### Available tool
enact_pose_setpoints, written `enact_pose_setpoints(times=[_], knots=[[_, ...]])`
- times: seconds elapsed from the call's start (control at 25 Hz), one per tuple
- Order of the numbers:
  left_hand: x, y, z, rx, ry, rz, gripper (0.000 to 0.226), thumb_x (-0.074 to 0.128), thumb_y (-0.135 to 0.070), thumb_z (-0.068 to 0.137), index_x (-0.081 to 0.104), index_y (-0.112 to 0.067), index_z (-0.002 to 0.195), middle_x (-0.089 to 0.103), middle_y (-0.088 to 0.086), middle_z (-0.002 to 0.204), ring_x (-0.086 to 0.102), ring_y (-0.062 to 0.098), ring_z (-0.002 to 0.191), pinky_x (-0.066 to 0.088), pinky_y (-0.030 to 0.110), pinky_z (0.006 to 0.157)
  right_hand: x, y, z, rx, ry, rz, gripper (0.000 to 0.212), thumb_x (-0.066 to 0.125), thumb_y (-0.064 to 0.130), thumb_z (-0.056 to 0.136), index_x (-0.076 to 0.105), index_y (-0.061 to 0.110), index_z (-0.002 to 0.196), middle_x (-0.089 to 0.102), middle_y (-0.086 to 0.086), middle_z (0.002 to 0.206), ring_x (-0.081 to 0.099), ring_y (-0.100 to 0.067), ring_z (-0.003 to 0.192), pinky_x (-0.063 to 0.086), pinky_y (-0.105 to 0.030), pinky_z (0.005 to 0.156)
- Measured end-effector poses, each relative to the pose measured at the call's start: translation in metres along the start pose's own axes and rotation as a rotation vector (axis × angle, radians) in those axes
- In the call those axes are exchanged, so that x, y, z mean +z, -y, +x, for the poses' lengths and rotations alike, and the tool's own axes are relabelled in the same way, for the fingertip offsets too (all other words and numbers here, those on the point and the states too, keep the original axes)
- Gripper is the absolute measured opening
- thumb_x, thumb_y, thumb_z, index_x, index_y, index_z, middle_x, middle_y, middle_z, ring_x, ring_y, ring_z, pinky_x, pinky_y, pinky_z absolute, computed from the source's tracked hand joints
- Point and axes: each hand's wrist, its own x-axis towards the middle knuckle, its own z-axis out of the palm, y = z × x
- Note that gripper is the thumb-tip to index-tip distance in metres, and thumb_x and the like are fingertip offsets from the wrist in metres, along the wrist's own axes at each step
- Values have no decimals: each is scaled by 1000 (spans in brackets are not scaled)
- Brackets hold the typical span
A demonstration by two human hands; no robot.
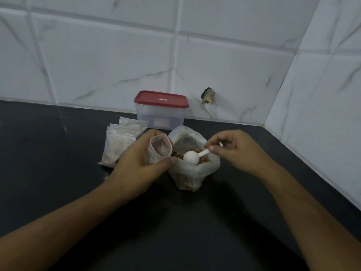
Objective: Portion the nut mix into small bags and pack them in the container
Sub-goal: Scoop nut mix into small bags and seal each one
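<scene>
A large clear bag of nut mix (pixel 192 171) stands open on the black counter. My right hand (pixel 232 149) pinches the handle of a white scoop (pixel 191 157), whose round bowl lies bottom-up on the nuts in the bag's mouth. My left hand (pixel 136 163) grips a small clear bag (pixel 159 148) with its mouth held open, just left of the big bag. Several small bags (pixel 119 143), some with nuts inside, lie in a pile further left. A clear container with a red lid (pixel 161 109) stands shut behind, against the wall.
The black counter (pixel 58 173) ends at a white tiled wall behind and on the right. A small dark chipped patch (pixel 208 95) marks the wall right of the container.
</scene>
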Motion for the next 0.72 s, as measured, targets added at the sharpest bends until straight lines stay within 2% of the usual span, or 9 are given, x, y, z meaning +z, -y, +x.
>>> enact_pose_setpoints(times=[0.08,0.16,0.24,0.32,0.4,0.52,0.72], knots=[[-1,2,1,-31,-74,-15,26,78,-32,90,64,-29,111,68,-13,110,63,0,106,56,34,90,-8,0,0,6,-65,96,10,72,20,95,79,27,99,67,18,69,57,1,57,44,-14,57],[0,4,1,-60,-110,-8,25,76,-27,89,62,-31,110,66,-20,107,61,-7,103,52,25,84,-9,2,-1,14,-56,175,12,71,15,96,78,22,103,64,18,64,55,3,54,42,-11,53],[1,6,1,-86,-113,-7,27,75,-27,89,61,-32,111,65,-25,107,61,-11,100,49,21,80,1,8,-3,0,29,174,15,71,14,96,79,22,106,68,22,70,61,3,59,46,-12,56],[3,7,1,-103,-107,-6,28,76,-27,89,62,-30,113,68,-18,107,64,-7,101,53,22,81,14,8,-3,-33,95,44,18,72,21,95,80,31,107,72,19,86,65,-4,71,49,-18,63],[4,9,1,-105,-87,17,27,76,-27,89,62,-29,112,70,-12,107,67,0,101,56,28,84,18,7,-1,-73,69,-163,18,70,26,96,78,37,108,68,16,94,61,-5,80,44,-21,69],[6,11,0,-120,-63,41,25,76,-27,90,63,-29,111,68,-18,107,66,-3,101,56,25,83,11,7,0,-98,24,-379,18,66,34,98,77,39,112,60,18,90,56,-2,82,39,-22,68],[5,11,0,-131,-52,27,26,76,-27,89,63,-29,112,69,-17,107,66,-5,101,55,22,84,4,5,-1,-24,93,-470,21,61,41,100,76,37,114,67,18,89,60,-3,79,46,-25,68]])
